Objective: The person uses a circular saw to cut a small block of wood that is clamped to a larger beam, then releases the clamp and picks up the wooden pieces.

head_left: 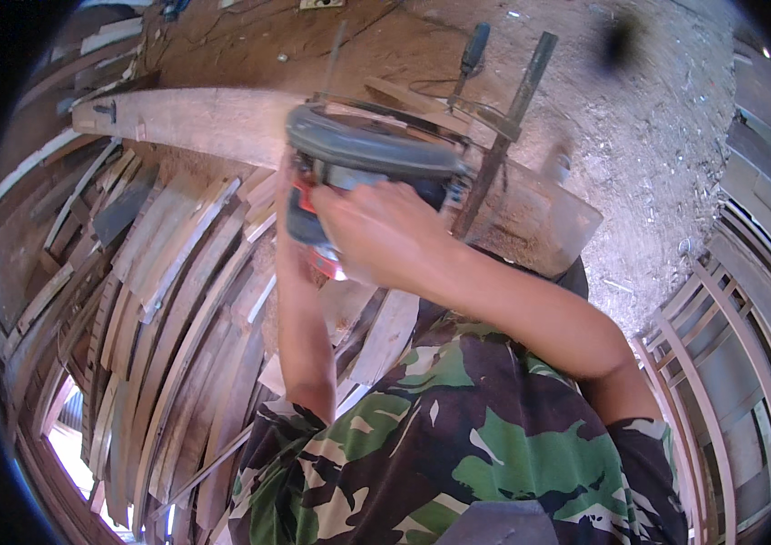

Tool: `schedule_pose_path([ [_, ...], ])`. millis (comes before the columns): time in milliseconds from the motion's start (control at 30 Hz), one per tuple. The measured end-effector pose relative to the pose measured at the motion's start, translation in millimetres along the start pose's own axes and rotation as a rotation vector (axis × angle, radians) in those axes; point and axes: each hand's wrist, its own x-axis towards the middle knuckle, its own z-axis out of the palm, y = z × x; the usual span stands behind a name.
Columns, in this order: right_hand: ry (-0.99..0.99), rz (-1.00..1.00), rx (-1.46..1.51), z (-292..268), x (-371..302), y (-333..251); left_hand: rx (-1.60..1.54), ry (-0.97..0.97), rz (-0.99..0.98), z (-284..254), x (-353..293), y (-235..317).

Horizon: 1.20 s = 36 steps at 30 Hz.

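Note:
A blurred power tool [372,150] with a dark grey curved top and a black and red body is over the right part of a long pale board [186,120]. My right hand [376,227] is closed around the near side of the tool, its arm reaching in from the right. My left forearm runs up to the tool's left side. The left hand itself is hidden behind the tool, so its fingers do not show. Motion blur hides the tool's exact kind and where it touches the board.
A metal bar clamp [524,86] stands up just right of the tool. Beyond it is a tool with a blue handle [474,50]. Stacked wood strips [195,318] fill the left side. Slatted wooden frames [721,363] lean at the right. Shavings cover the ground [658,136].

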Motion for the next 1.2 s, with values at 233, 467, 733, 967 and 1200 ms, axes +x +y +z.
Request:
schedule_pose_path([
  [233,0.251,-0.156,0.001,54,94,-9,-0.054,-0.017,0.119,-46,36,61],
  [467,-0.011,-0.198,0.028,28,21,-35,-0.075,0.06,0.172,-83,-1,53],
  [733,-0.346,-0.197,-0.154,-37,-159,-18,0.243,0.35,0.309,-22,-191,-89],
  [967,-0.248,-0.296,-0.271,-119,-330,39,0.16,0.249,0.497,136,-285,-192],
  [1200,-0.066,-0.245,-0.332,-208,-452,70,0.113,0.038,0.574,280,-285,-263],
])
